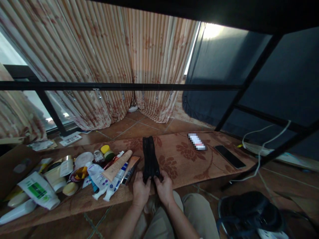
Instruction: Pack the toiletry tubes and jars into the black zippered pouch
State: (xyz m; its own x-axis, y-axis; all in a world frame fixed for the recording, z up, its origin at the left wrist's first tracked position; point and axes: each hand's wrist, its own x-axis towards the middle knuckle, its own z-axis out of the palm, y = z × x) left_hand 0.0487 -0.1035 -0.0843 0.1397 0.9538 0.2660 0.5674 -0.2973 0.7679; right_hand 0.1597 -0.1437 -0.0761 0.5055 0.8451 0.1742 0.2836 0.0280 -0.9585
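A long, narrow black pouch (150, 154), seemingly of soft fabric, lies lengthwise on the patterned bench cover. Both hands grip its near end. My left hand (141, 190) pinches the left corner with thumb and fingers, and my right hand (163, 188) pinches the right corner close beside it. Just left of the pouch are a beige tube (117, 165), a white and blue tube (117, 181) and a white tube with purple marks (98, 176). Whatever is inside the pouch cannot be seen.
More tubes, jars and bottles crowd the left, including a white and green tube (38, 191) and a yellow-lidded jar (105, 149), by a cardboard box (15, 166). Two phones, one lit (196, 141) and one dark (229, 156), lie right. A black metal bar (139, 87) crosses ahead.
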